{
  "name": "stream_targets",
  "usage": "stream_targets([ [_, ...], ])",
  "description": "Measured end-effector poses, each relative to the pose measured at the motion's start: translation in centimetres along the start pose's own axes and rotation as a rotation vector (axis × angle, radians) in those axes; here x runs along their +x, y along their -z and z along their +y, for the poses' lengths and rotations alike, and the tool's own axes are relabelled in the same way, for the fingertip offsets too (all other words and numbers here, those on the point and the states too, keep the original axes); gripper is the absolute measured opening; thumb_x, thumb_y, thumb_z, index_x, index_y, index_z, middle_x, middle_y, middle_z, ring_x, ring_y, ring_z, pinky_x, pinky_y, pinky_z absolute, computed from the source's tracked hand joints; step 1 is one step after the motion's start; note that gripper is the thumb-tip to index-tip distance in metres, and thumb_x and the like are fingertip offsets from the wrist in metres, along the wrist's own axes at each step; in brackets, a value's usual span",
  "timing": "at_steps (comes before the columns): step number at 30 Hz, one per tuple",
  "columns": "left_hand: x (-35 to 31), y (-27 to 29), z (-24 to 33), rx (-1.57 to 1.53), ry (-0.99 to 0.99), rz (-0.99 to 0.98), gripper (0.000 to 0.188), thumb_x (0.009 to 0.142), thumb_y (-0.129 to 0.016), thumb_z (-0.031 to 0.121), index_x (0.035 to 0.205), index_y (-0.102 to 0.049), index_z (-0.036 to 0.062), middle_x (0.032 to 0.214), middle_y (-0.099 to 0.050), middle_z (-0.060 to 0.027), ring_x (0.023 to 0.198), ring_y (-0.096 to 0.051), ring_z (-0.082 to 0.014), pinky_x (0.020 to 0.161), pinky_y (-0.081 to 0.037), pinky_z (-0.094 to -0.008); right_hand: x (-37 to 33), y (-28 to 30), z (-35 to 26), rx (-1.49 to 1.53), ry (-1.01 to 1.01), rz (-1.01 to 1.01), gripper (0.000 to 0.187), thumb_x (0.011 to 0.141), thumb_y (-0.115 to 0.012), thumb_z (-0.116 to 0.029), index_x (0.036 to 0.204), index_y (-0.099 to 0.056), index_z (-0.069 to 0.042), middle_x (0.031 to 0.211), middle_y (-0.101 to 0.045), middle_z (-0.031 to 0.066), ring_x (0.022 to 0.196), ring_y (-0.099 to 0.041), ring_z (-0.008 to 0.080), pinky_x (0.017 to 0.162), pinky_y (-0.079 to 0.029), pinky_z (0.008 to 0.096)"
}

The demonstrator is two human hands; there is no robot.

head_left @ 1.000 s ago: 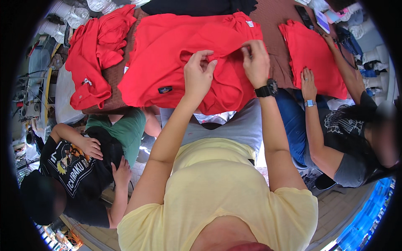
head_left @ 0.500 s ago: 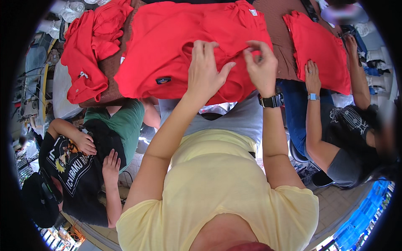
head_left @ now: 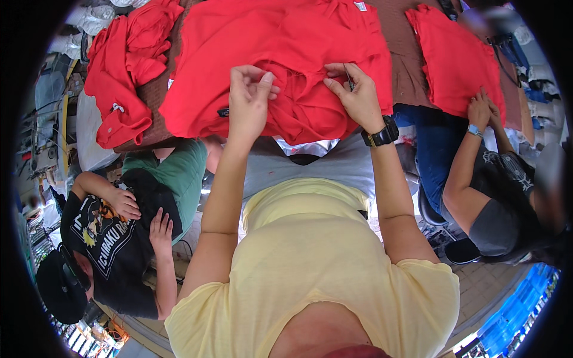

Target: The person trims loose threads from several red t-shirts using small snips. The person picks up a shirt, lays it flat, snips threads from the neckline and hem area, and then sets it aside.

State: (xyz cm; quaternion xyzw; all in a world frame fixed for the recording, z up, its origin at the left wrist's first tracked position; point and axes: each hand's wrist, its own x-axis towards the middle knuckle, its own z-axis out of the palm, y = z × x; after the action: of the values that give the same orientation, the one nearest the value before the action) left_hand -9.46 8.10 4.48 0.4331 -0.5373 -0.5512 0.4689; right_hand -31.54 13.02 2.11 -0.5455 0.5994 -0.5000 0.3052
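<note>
A red shirt (head_left: 209, 53) lies spread on the table in front of me, its fabric bunched into loose folds between my hands. My left hand (head_left: 248, 107) is over its near left part, fingers curled in and thumb pressed toward them. Whatever that pinch may hold is too small to make out. At the right of the folds my right hand (head_left: 361, 98), below which a black watch is strapped, grips a thin dark tool (head_left: 350, 80) between thumb and fingers. The tool's exact kind does not show. A small dark label (head_left: 223, 112) sits beside my left hand.
More red garments (head_left: 122, 71) lie crumpled on the brown-covered table (head_left: 403, 56) at the left. At the right, a co-worker's hands (head_left: 480, 110) touch a folded red garment (head_left: 456, 59). Another person (head_left: 113, 238) sits at my left, hands on their torso.
My left hand has moved left and its spread fingers have closed. My right hand has shifted slightly left, and the dark tool now shows in it. The right co-worker's hands have come together.
</note>
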Motion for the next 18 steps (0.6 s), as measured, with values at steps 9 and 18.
stream_targets([
  [9, 1.3, -4.8, 1.2, 0.75, -0.484, -0.106, 0.052, 0.08, -0.078, 0.01, 0.125, -0.054, -0.0012, 0.116, -0.053, -0.019, 0.101, -0.059, -0.0346, 0.086, -0.051, -0.0435, -0.1, -0.9, -0.8, -0.064, 0.029, 0.062, 0.029, 0.077, -0.076, -0.003, 0.105, -0.069, 0.0, 0.093, -0.065, 0.0107, 0.084, -0.066, 0.0212, 0.074, -0.052, 0.0323],
  [18, 1.5, -4.2, 0.3, 0.532, -0.237, -0.158, 0.037, 0.078, -0.076, -0.005, 0.111, -0.061, -0.0015, 0.094, -0.058, -0.0126, 0.078, -0.062, -0.0213, 0.067, -0.055, -0.0324, -0.9, -3.2, -1.5, -0.395, 0.094, 0.194, 0.019, 0.077, -0.078, -0.01, 0.093, -0.07, -0.005, 0.089, -0.062, 0.0075, 0.076, -0.068, 0.0291, 0.064, -0.052, 0.04],
])
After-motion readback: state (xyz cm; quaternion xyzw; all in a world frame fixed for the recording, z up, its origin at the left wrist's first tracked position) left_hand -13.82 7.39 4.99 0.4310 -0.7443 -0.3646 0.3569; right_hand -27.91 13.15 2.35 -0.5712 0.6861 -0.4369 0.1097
